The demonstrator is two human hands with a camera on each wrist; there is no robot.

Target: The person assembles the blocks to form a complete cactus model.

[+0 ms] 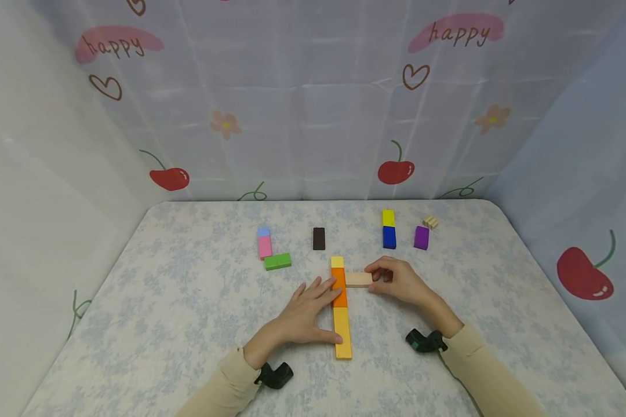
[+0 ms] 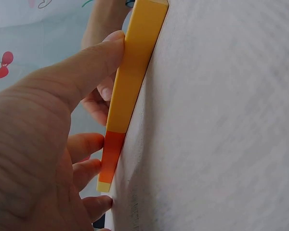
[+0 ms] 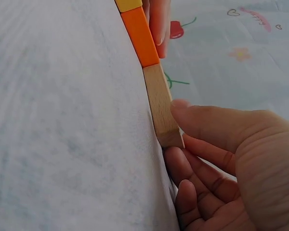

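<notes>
Three blocks lie end to end in a line: a pale yellow block (image 1: 337,262), an orange block (image 1: 339,294) and a yellow-orange block (image 1: 342,333). With fingers spread, my left hand (image 1: 308,315) rests its fingertips on the orange block and its thumb on the yellow-orange one. A natural wood block (image 1: 358,280) stands out sideways, its left end against the orange block's right side. My right hand (image 1: 396,281) pinches its free end between thumb and fingers. The right wrist view shows the wood block (image 3: 161,103) flat on the cloth, meeting the orange block (image 3: 140,38).
Farther back lie a light blue block (image 1: 263,231), a pink block (image 1: 265,248), a green block (image 1: 277,262) and a black block (image 1: 319,238). Back right are a yellow block (image 1: 388,218), a blue block (image 1: 389,237), a purple block (image 1: 421,237) and small wooden pieces (image 1: 430,222).
</notes>
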